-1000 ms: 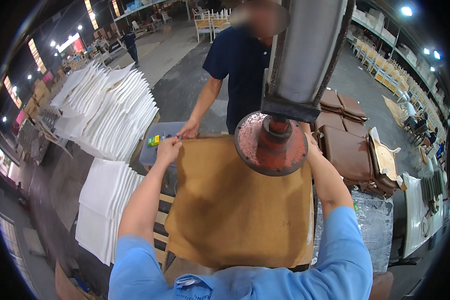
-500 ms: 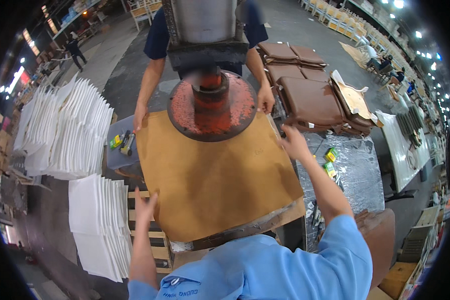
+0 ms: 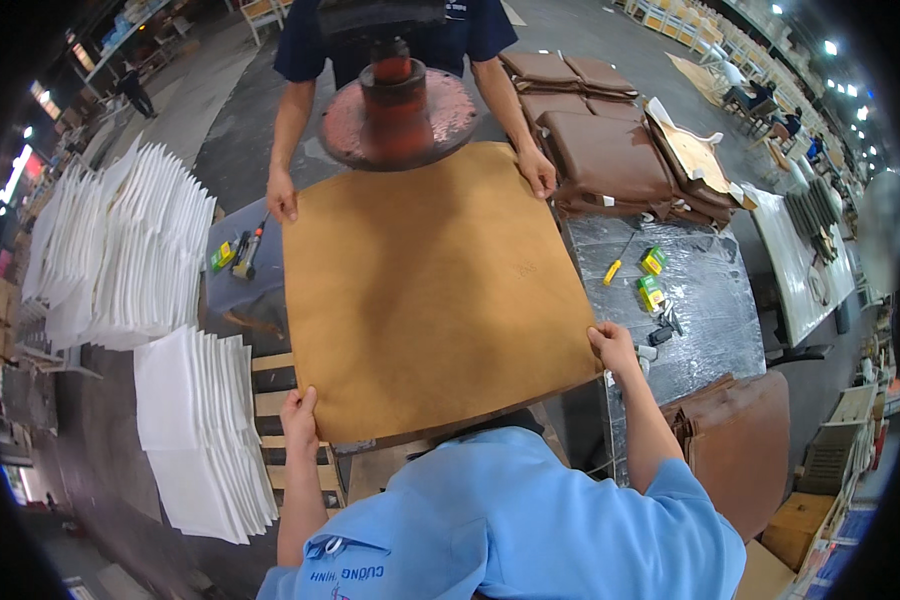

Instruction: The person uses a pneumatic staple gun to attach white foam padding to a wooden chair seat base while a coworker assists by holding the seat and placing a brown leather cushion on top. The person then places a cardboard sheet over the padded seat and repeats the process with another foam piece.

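Note:
A large tan sheet (image 3: 440, 300), roughly square, spreads out in front of me beneath a press with a round red plate (image 3: 398, 115). My left hand (image 3: 301, 418) pinches its near left edge between thumb and fingers. At the near right corner, my right hand (image 3: 612, 347) is closed on the same sheet, thumb on top. Across from me a co-worker in a dark shirt has one hand (image 3: 282, 196) at the far left corner and the other (image 3: 537, 172) at the far right. Whatever supports the sheet is mostly hidden under it.
On the left stand stacks of white sheets (image 3: 195, 430) beside a wooden pallet (image 3: 275, 385). A plastic-wrapped table (image 3: 705, 310) on the right carries a yellow-handled tool (image 3: 613, 271) and small green-yellow boxes (image 3: 651, 292). Brown cushions (image 3: 610, 155) are piled behind it; brown pieces (image 3: 740, 440) lie nearer me.
Both my hands have closed on the sheet's near corners; before, they were open beside it. The right came down from the far right edge. The sheet's far edge now shows below the red plate.

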{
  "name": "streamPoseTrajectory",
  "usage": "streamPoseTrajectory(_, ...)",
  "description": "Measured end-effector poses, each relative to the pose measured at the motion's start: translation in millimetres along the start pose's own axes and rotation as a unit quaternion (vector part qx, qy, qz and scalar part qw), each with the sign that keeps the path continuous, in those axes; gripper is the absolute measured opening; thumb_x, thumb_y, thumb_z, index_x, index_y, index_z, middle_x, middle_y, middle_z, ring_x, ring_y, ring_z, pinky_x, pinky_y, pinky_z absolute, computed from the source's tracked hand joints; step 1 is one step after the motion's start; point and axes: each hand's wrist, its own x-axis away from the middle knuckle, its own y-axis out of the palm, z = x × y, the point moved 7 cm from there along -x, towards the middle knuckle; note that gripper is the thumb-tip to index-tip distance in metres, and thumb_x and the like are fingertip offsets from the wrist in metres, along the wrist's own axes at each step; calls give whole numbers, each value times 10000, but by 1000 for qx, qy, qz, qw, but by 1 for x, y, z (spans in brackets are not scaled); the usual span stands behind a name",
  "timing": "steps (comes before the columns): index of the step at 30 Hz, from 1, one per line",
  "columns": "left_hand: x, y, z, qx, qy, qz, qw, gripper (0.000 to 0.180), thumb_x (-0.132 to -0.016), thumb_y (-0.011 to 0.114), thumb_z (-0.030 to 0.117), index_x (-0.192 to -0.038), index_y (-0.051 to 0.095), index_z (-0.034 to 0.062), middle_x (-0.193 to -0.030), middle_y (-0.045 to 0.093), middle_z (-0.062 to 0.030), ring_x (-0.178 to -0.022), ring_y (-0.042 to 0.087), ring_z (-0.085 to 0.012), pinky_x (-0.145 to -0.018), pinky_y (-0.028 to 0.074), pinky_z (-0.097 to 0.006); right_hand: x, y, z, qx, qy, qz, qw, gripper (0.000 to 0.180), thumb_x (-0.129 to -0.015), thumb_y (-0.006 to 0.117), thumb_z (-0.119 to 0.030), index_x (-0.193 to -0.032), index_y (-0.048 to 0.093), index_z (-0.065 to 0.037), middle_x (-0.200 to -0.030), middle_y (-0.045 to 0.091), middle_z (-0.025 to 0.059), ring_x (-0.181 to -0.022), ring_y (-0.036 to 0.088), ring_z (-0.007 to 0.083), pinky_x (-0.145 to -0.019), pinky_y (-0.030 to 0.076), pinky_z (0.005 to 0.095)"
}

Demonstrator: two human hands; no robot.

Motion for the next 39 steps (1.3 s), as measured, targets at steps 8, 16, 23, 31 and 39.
streamPoseTrajectory(8, -5, 6, -7, -15, -14, 15, 1000, 205, -1156, 642, 253, -1050, 691, 84, -969, 702, 3, -901, 628, -100, -833, 534, -318, -15, 1, 18, -10, -22, 29, 999, 214, -1077, 710, -190, -968, 766, -14, -803, 689, -10, -733, 612, 108, -664, 477, 312)
streamPoseTrajectory(16, 55, 21, 23, -412, 236, 282, 834, 409, -1018, 704, 289, -1322, 629, 26, -1390, 647, -249, -1315, 585, -469, -1089, 474, -600, 21, 32, -69, 213, -300, 102, 924, 281, -1027, 768, -134, -1279, 705, -27, -931, 686, 50, -809, 632, 180, -743, 531, 359)
streamPoseTrajectory(23, 74, 47, -16, -429, 172, 258, 849, 685, -1106, 586, 399, -1702, 401, 114, -1776, 344, -196, -1584, 371, -508, -1283, 306, -641, 150, 244, -120, 173, -334, -324, 868, 231, -994, 762, -48, -1222, 730, -31, -803, 593, 0, -721, 551, 106, -654, 463, 290)
streamPoseTrajectory(31, 125, -1, -19, -409, 227, 131, 874, 644, -1119, 579, 378, -1688, 430, 114, -1785, 321, -196, -1588, 380, -473, -1282, 340, -585, 211, 357, -139, 313, -437, -276, 797, 199, -939, 839, -95, -1088, 716, -45, -819, 700, 100, -691, 641, 241, -677, 529, 379)
streamPoseTrajectory(39, 163, -163, -108, -391, -55, -103, 913, 503, -1090, 619, 366, -1480, 664, 51, -1536, 640, -204, -1407, 609, -402, -1166, 507, -497, 213, 384, -131, 375, -383, -179, 825, 200, -954, 815, -153, -1003, 658, -39, -849, 723, 133, -772, 714, 345, -714, 546, 470)
